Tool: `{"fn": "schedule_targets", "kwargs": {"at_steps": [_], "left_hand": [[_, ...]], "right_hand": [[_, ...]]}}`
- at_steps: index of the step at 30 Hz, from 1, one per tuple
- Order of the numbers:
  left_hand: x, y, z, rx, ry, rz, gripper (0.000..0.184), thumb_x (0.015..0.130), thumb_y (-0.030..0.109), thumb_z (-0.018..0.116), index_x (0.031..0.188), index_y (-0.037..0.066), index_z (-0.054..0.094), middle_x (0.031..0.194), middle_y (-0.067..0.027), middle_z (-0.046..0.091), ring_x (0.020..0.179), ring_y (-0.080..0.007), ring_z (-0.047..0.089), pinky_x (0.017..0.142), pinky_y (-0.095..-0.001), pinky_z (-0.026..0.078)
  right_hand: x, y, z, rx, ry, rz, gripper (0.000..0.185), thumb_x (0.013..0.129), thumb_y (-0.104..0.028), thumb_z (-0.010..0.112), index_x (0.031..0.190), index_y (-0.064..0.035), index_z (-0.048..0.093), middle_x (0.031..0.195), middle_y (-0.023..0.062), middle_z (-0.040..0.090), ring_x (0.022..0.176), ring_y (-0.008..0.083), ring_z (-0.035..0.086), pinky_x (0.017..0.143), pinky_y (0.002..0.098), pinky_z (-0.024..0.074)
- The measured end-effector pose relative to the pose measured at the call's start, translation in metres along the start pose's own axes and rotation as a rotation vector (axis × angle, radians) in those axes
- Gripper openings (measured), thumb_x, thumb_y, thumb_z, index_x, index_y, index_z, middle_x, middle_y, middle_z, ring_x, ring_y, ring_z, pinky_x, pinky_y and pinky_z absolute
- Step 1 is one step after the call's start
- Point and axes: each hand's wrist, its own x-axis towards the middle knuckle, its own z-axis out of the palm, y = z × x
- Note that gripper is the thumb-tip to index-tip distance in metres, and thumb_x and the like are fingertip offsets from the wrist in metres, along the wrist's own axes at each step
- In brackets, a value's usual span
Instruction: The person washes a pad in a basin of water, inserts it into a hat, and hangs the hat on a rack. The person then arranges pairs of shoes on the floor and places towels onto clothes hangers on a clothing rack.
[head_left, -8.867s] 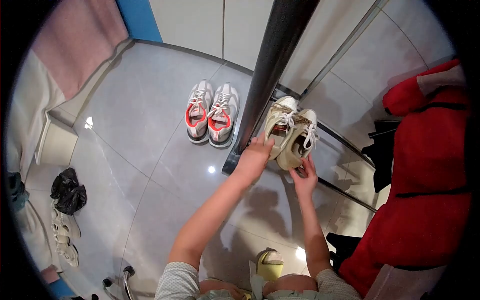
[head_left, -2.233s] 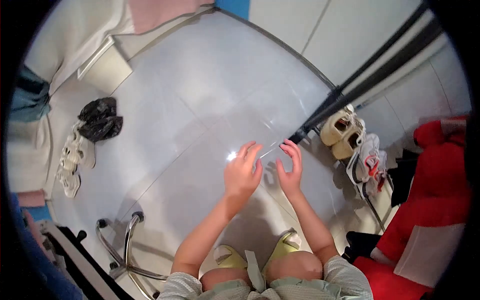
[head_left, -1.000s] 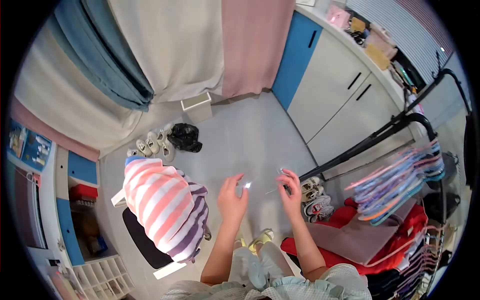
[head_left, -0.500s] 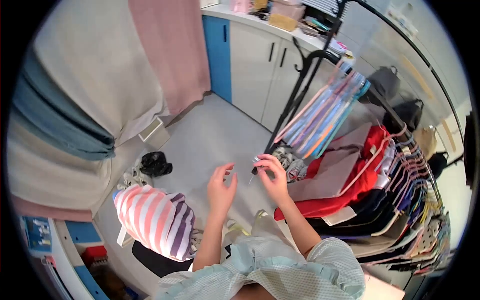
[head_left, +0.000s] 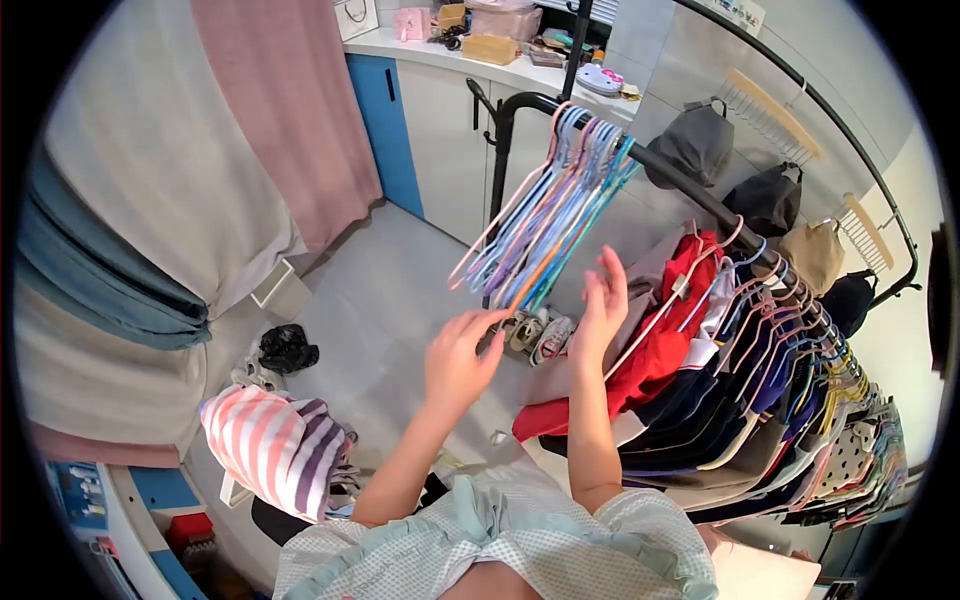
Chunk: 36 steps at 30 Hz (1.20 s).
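The plastic hangers are hung hooks-up on the black rack bar, long axes slanted down to the view's left, too tightly bunched to be counted. Both hands are held open: the left hand, fingers curved, by the hangers' lower ends, contact unclear; the right hand, fingers raised, near one red garment.

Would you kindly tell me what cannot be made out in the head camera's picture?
All in the head view:
Contents of the crumpled black bag: hidden by the bag itself.
Shoes: partly hidden by the hangers.
Whether the left hand touches the hangers: overlap obscures this.
Small countertop items: too small to identify.
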Motion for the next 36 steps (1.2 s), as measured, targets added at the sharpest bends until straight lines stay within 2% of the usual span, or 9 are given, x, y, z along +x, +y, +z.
{"fn": "schedule_targets", "kwargs": {"at_steps": [3, 5, 8, 9, 16, 23, 29, 35, 36], "left_hand": [[0.016, 0.016, 0.020, 0.091, 0.066, 0.064, 0.020, 0.073, 0.012, 0.064, 0.092, 0.011, 0.064, 0.085, -0.0034, 0.062, 0.075, -0.0226, 0.059, 0.064, -0.0339, 0.048], [0.022, 0.020, 0.032, 0.144, 0.110, 0.067, 0.019, 0.072, 0.013, 0.065, 0.091, 0.012, 0.065, 0.084, -0.0026, 0.062, 0.076, -0.0223, 0.059, 0.063, -0.0339, 0.048], [0.024, 0.021, 0.046, 0.145, 0.114, -0.041, 0.019, 0.071, 0.014, 0.066, 0.090, 0.013, 0.066, 0.085, -0.0014, 0.062, 0.076, -0.0218, 0.059, 0.063, -0.0331, 0.048], [0.025, 0.022, 0.050, 0.163, 0.115, -0.038, 0.019, 0.071, 0.014, 0.066, 0.090, 0.013, 0.066, 0.085, -0.0012, 0.062, 0.076, -0.0216, 0.059, 0.063, -0.0330, 0.048], [0.028, 0.021, 0.072, 0.289, 0.174, 0.005, 0.020, 0.069, 0.013, 0.069, 0.088, 0.009, 0.066, 0.079, -0.0028, 0.061, 0.067, -0.0187, 0.057, 0.059, -0.0300, 0.046], [0.030, 0.024, 0.083, 0.384, 0.159, 0.053, 0.012, 0.073, 0.014, 0.067, 0.083, 0.007, 0.065, 0.077, -0.0053, 0.059, 0.069, -0.0236, 0.056, 0.057, -0.0335, 0.044], [0.033, 0.030, 0.078, 0.243, 0.219, 0.037, 0.010, 0.075, 0.013, 0.065, 0.080, 0.004, 0.063, 0.076, -0.0052, 0.059, 0.069, -0.0249, 0.055, 0.058, -0.0341, 0.044], [0.019, 0.012, 0.052, 0.003, 0.151, 0.033, 0.010, 0.082, 0.010, 0.058, 0.083, 0.001, 0.063, 0.080, -0.0091, 0.058, 0.074, -0.0239, 0.055, 0.065, -0.0307, 0.044], [0.013, 0.008, 0.045, -0.075, 0.135, -0.013, 0.011, 0.082, 0.009, 0.056, 0.083, 0.001, 0.063, 0.080, -0.0087, 0.058, 0.076, -0.0223, 0.055, 0.067, -0.0299, 0.043]], "right_hand": [[0.031, 0.004, -0.003, 0.042, 0.009, 0.066, 0.043, 0.083, -0.010, 0.056, 0.125, -0.0041, 0.048, 0.114, 0.0024, 0.052, 0.083, 0.0054, 0.046, 0.069, 0.0195, 0.0331], [0.042, 0.011, -0.005, 0.002, -0.055, 0.127, 0.046, 0.085, -0.014, 0.054, 0.129, -0.0049, 0.044, 0.124, 0.0038, 0.049, 0.103, 0.0105, 0.048, 0.079, 0.0223, 0.0336], [0.046, 0.016, 0.003, 0.107, -0.080, 0.203, 0.051, 0.085, -0.016, 0.053, 0.132, -0.0032, 0.039, 0.128, 0.0066, 0.047, 0.106, 0.0139, 0.048, 0.090, 0.0266, 0.0334], [0.047, 0.015, 0.003, 0.166, -0.094, 0.255, 0.053, 0.083, -0.008, 0.054, 0.132, 0.0016, 0.035, 0.124, 0.0104, 0.045, 0.109, 0.0156, 0.042, 0.091, 0.0287, 0.0357], [0.053, 0.004, 0.001, 0.136, -0.164, 0.305, 0.047, 0.085, -0.015, 0.049, 0.128, 0.0014, 0.042, 0.113, 0.0038, 0.052, 0.097, 0.0089, 0.045, 0.079, 0.0201, 0.0317], [0.060, 0.000, -0.001, 0.296, -0.186, 0.385, 0.043, 0.085, -0.013, 0.050, 0.126, 0.0019, 0.044, 0.113, 0.0037, 0.052, 0.099, 0.0090, 0.045, 0.081, 0.0214, 0.0325], [0.062, -0.018, 0.004, 0.382, -0.238, 0.348, 0.043, 0.085, -0.013, 0.050, 0.125, 0.0027, 0.043, 0.117, 0.0041, 0.048, 0.104, 0.0102, 0.044, 0.083, 0.0235, 0.0338], [0.051, -0.027, 0.009, 0.411, -0.300, 0.413, 0.050, 0.084, -0.011, 0.051, 0.129, 0.0030, 0.036, 0.113, 0.0045, 0.049, 0.097, 0.0114, 0.049, 0.081, 0.0250, 0.0355], [0.048, -0.025, 0.007, 0.386, -0.365, 0.434, 0.054, 0.084, -0.012, 0.050, 0.132, 0.0029, 0.031, 0.116, 0.0083, 0.049, 0.100, 0.0153, 0.051, 0.084, 0.0270, 0.0360]]}}
